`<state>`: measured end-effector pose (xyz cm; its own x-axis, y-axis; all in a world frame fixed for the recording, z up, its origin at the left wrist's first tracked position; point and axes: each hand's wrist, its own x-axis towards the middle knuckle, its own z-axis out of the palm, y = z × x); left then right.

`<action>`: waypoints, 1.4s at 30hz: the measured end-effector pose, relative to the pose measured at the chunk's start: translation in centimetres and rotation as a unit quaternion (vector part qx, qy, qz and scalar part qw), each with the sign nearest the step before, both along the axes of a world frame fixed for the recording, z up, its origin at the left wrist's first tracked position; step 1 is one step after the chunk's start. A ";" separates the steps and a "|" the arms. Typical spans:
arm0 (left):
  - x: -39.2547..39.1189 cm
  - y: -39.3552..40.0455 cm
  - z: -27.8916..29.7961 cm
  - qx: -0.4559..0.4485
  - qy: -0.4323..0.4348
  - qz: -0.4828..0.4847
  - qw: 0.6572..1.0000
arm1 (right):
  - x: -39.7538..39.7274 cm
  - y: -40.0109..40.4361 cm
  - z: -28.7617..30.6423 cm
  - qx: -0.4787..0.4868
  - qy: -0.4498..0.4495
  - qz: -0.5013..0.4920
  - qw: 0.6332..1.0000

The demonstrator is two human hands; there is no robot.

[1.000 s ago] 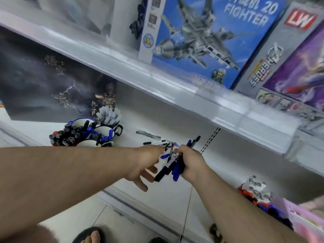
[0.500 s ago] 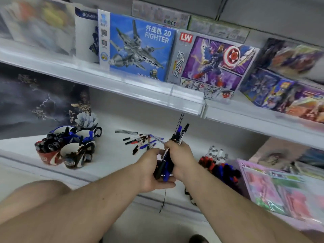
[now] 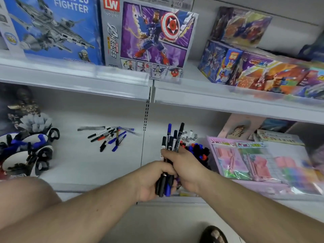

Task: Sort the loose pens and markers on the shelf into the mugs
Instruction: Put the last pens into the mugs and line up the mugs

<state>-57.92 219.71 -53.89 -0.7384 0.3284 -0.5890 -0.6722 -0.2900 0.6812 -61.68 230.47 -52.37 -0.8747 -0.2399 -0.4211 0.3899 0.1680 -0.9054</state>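
A bundle of pens (image 3: 172, 138), black and blue, stands upright in front of the lower shelf. My right hand (image 3: 184, 165) grips its middle, and my left hand (image 3: 152, 181) is curled round its lower ends. Several loose pens and markers (image 3: 110, 135) lie scattered on the white shelf (image 3: 78, 160) to the left. Mugs (image 3: 28, 151) stand at the far left, blue, white and black, some with pens in them. Another heap of red, blue and black markers (image 3: 198, 149) lies just behind my right hand.
Toy boxes (image 3: 149, 37) fill the upper shelf. Pink packaged sets (image 3: 254, 160) lie on the lower shelf at the right. A dark figurine box (image 3: 19, 106) stands behind the mugs. The shelf's front lip runs below my hands. A sandalled foot (image 3: 213, 234) shows on the floor.
The view has swung right and up. Both hands have drawn the pen bundle upright and closer together, with my left hand now wrapped round its lower ends.
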 end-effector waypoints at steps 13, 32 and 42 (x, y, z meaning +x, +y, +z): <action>-1.5 2.7 -1.5 0.052 0.030 -0.046 0.997 | -1.2 8.3 0.4 0.060 -0.044 0.031 0.997; -0.8 0.0 -2.0 0.097 0.046 0.047 0.993 | -0.5 6.6 1.4 -0.179 -0.114 0.050 0.976; -1.4 0.6 -1.9 0.077 0.072 0.061 0.993 | 0.5 6.4 0.4 -0.039 0.000 0.103 0.994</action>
